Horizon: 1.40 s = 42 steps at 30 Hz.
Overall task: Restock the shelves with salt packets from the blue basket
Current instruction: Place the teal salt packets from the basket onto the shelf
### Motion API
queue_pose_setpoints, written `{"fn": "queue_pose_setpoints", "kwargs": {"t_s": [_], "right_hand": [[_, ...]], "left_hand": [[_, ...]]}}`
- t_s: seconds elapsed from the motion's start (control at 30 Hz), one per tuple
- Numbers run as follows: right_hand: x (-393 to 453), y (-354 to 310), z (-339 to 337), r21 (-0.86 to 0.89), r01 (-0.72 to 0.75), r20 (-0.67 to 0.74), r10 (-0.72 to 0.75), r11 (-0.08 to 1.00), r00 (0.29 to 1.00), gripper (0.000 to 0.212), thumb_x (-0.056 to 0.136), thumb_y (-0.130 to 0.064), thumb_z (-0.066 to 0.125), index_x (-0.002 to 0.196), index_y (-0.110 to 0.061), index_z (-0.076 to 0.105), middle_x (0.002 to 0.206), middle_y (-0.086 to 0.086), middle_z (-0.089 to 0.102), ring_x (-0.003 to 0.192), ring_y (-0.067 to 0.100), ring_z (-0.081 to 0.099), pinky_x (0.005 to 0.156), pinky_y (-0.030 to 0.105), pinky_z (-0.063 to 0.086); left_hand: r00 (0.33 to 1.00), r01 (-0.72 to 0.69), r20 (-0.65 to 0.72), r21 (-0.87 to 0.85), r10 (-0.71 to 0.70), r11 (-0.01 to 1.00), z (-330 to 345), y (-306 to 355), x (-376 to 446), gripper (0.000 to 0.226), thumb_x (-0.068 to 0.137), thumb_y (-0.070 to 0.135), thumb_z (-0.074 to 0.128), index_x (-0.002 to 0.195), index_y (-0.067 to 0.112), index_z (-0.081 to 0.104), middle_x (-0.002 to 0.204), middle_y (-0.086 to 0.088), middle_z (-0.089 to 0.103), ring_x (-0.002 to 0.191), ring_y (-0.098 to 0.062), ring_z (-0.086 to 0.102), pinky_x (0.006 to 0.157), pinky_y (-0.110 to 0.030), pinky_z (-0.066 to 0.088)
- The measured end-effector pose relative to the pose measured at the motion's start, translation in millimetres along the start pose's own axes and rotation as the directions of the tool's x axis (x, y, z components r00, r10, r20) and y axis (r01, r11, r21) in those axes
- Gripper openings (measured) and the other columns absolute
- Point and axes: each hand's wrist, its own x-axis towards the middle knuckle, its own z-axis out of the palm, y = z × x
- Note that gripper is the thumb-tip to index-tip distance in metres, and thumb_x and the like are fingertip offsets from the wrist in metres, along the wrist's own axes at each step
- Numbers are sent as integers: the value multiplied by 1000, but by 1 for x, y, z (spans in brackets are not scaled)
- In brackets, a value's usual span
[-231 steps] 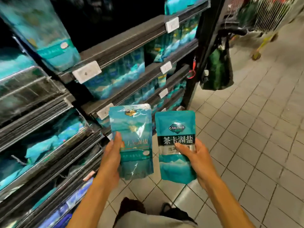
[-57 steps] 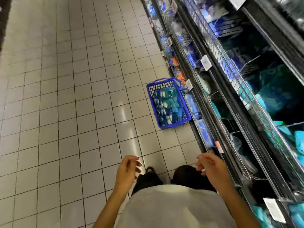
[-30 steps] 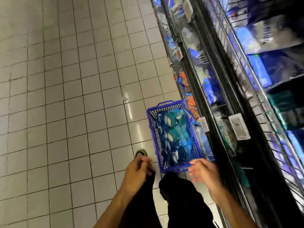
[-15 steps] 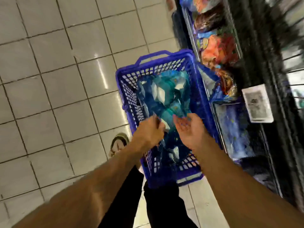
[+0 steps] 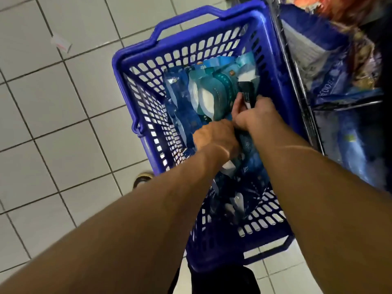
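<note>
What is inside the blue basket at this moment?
The blue basket holds a heap of teal and blue salt packets. Both hands, left and right, reach in among them. The basket's floor and any lower packets are covered.

Both hands reached into the blue basket (image 5: 135, 66). The right hand (image 5: 257, 114) gripped a salt packet (image 5: 247, 96) by its dark band; the left hand (image 5: 215, 137), just beside it, lay among teal packets (image 5: 212, 96), fingers hidden.
</note>
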Motion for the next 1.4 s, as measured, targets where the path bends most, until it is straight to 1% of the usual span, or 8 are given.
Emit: {"fn": "queue_pose_setpoints", "kwargs": {"t_s": [0.1,0.3,0.5,0.67,0.87,0.97,1.13,1.4], "right_hand": [[-9,2,-6,224,-245,41,242,943,969,22,103,-20,52,102,-2,63,82,11,60,69,21,59,48,24,55],[-79,7,-78,132,-317,236,281,939,930,22,98,-9,50,112,-4,67,98,12,71,77,20,68,53,25,59],[-191,11,-147,89,-353,415,288,931,863,54,32,-1,99,84,-4,83,95,16,79,80,30,78,57,43,62],[-279,-3,-182,-91,-328,419,335,940,844,49,60,-5,69,108,-9,79,116,21,73,92,37,76,64,51,61],[-414,-58,-186,-252,-129,500,243,959,831,42,53,-11,92,93,-14,82,97,14,78,80,28,77,60,40,61],[-476,-80,-188,-280,22,528,135,960,838,30,72,-9,70,100,-13,78,97,8,78,82,22,77,62,35,61],[-567,-109,-206,-235,243,579,-65,941,812,50,73,-12,70,122,-7,64,103,6,78,88,20,76,69,35,61],[-666,-132,-251,-108,397,523,-288,911,802,60,48,-36,97,102,-18,78,106,15,77,90,30,76,72,43,61]], "left_hand": [[959,137,280,-322,-44,937,-1,-4,-1,37,79,32,82,108,11,69,108,-10,73,98,-27,71,86,-42,61],[916,284,401,-668,11,688,-10,-32,-54,11,85,2,73,82,12,67,64,2,72,47,-9,68,43,-21,53],[932,340,359,-913,45,225,-47,-83,-176,48,83,-12,69,127,7,63,113,-18,75,101,-40,72,86,-47,58],[933,335,336,-942,129,27,-100,-108,-277,68,73,-8,73,133,22,60,123,-18,71,112,-42,67,80,-45,63],[909,257,266,-964,321,71,-178,-92,-397,78,69,2,86,134,38,60,131,-13,68,114,-34,69,82,-39,60],[912,171,209,-976,353,135,-214,-68,-452,85,67,-2,81,141,30,53,125,-11,72,107,-28,72,79,-37,60],[923,62,107,-989,370,131,-263,-21,-532,62,71,0,67,126,27,60,107,-4,78,89,-22,76,72,-37,63],[924,-70,-1,-984,383,167,-308,34,-618,35,73,19,78,107,15,73,102,-15,78,84,-29,77,62,-36,61]]}}
